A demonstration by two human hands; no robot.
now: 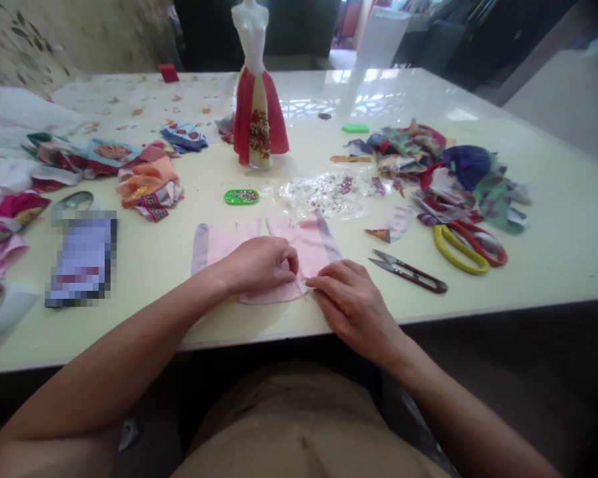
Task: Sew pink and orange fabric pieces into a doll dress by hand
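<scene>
Right of the hands (353, 309), thread snips (407, 272) are lying close by, yellow-handled scissors (451, 251) are sitting next to a big fabric scrap pile (413, 149), and a red-skirted dress form (259, 126) is standing straight ahead.

My right hand (353, 305) working just left of thread snips (407, 271), small gap; yellow-handled scissors (459, 249), fabric scraps (443, 159) standing in my way farther right

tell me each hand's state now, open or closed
left hand: closed, holding the pink fabric
right hand: fingers on the fabric's edge, cannot tell if gripping
</scene>
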